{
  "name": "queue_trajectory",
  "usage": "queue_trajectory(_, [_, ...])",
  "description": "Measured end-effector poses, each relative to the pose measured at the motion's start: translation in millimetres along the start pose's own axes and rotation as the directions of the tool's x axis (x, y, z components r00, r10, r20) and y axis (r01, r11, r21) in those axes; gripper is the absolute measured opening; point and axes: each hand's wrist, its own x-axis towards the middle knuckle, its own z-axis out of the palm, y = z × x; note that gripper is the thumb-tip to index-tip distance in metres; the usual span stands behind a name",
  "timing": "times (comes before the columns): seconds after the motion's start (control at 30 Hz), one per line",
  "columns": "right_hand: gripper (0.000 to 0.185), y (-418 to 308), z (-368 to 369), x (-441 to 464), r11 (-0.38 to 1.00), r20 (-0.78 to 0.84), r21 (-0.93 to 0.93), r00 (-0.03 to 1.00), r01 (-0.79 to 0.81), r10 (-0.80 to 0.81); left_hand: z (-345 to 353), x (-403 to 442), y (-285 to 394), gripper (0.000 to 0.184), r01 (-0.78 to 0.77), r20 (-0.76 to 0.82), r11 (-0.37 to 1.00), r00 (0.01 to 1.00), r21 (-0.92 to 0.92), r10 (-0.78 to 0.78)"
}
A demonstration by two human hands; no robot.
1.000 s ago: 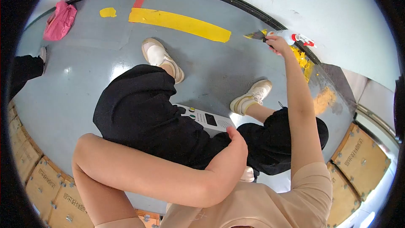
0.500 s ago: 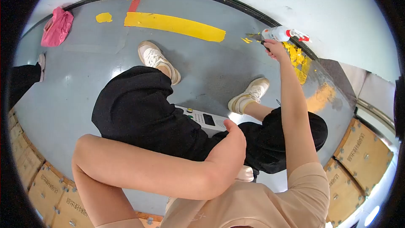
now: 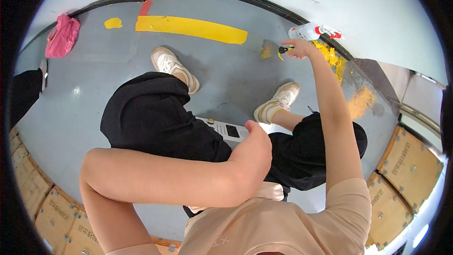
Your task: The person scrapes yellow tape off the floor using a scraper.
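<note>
My right hand (image 3: pixel 298 48) is closed around the black handle of a scraper (image 3: pixel 285 50), held low over the floor. Its blade looks smeared and points left, with yellow scraps about it. To the left, apart from the blade, a yellow tape strip (image 3: pixel 191 27) runs along the floor. Just beyond my hand a white spray bottle (image 3: pixel 304 32) with a red and white trigger lies on its side. My left hand (image 3: pixel 257 144) rests bent over my lap, thumb showing and fingers hidden. Below it, between my legs, is a pale device (image 3: pixel 243 133) with a dark screen.
Crumpled yellow scraps (image 3: pixel 340 68) lie by the wall to the right, near an orange-tan patch (image 3: pixel 362 102). A pink bag or cloth (image 3: pixel 62 36) sits at far left, near another person's leg (image 3: pixel 24 93). Tan boxes (image 3: pixel 396 163) line the near edges.
My right hand has moved a little away from me and left, and turned, bringing the scraper lower in its grip. The yellow scraps near the blade lie differently. My left hand stays over my lap.
</note>
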Motion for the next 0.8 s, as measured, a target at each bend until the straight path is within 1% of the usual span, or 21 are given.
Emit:
queue_trajectory(0.1, [0.046, 23.7, -12.1, 1.0, 0.989, 0.009, -0.113, 0.995, -0.098, 0.1, 0.9, -1.6, -2.9, 0.036, 0.002, 0.007, 1.0, 1.0, 0.007, -0.003])
queue_trajectory(0.17, [0.046, 51.5, -27.3, 6.3, 0.942, 0.006, -0.296, 0.986, -0.158, 0.167, 1.9, -2.8, -2.8, 0.036, 0.008, 0.004, 1.0, 1.0, 0.012, -0.008])
queue_trajectory(0.2, [0.047, 67.0, -32.3, 8.2, 0.904, -0.001, -0.384, 0.979, -0.188, 0.203, 2.6, -2.6, -1.7, 0.035, 0.012, 0.002, 1.0, 1.0, 0.015, -0.012])
queue_trajectory(0.23, [0.047, 74.5, -34.8, 3.3, 0.842, -0.06, -0.501, 0.979, -0.198, 0.194, 3.3, -2.2, -1.0, 0.035, 0.014, -0.001, 1.0, 1.0, 0.019, -0.014])
queue_trajectory(0.3, [0.047, 86.4, -38.5, -4.2, 0.673, -0.173, -0.703, 0.973, -0.229, 0.151, 7.6, -1.9, 2.1, 0.034, 0.02, -0.033, 1.0, 0.999, 0.015, -0.02])
queue_trajectory(0.4, [0.048, 63.0, -28.7, -35.1, 0.824, -0.224, -0.549, 0.974, -0.141, 0.018, 7.9, -3.7, 1.7, 0.034, 0.025, -0.054, 0.999, 0.998, 0.028, -0.023])
queue_trajectory(0.43, [0.05, 73.6, -22.1, -28.0, 0.826, -0.196, -0.562, 0.976, -0.035, -0.092, 7.0, -3.9, 1.8, 0.034, 0.022, -0.055, 0.999, 0.998, 0.039, -0.02])
queue_trajectory(0.53, [0.049, 60.5, -12.9, -25.0, 0.793, -0.001, -0.597, 0.989, 0.121, -0.151, 6.9, -0.6, 2.5, 0.033, 0.046, -0.043, 0.999, 0.998, 0.017, -0.046])
queue_trajectory(0.57, [0.049, 58.2, -9.9, -22.7, 0.795, 0.001, -0.603, 0.997, 0.065, -0.081, 7.9, 0.0, 2.6, 0.032, 0.049, -0.054, 0.999, 0.997, 0.022, -0.048])
queue_trajectory(0.63, [0.05, 71.0, -15.3, -14.5, 0.797, -0.018, -0.603, 0.998, 0.034, -0.057, 10.2, 1.2, 1.9, 0.032, 0.056, -0.073, 0.998, 0.996, 0.026, -0.054])
queue_trajectory(0.7, [0.053, 92.7, -21.3, -7.0, 0.781, -0.063, -0.624, 0.998, -0.021, -0.024, 9.2, 1.5, -0.8, 0.031, 0.051, -0.044, 0.999, 0.998, 0.003, -0.051])
queue_trajectory(0.8, [0.041, 109.9, -36.0, -12.8, 0.713, -0.153, -0.677, 0.983, -0.179, 0.101, 10.1, 3.7, -3.6, 0.031, 0.053, -0.014, 0.998, 0.998, -0.018, -0.053])
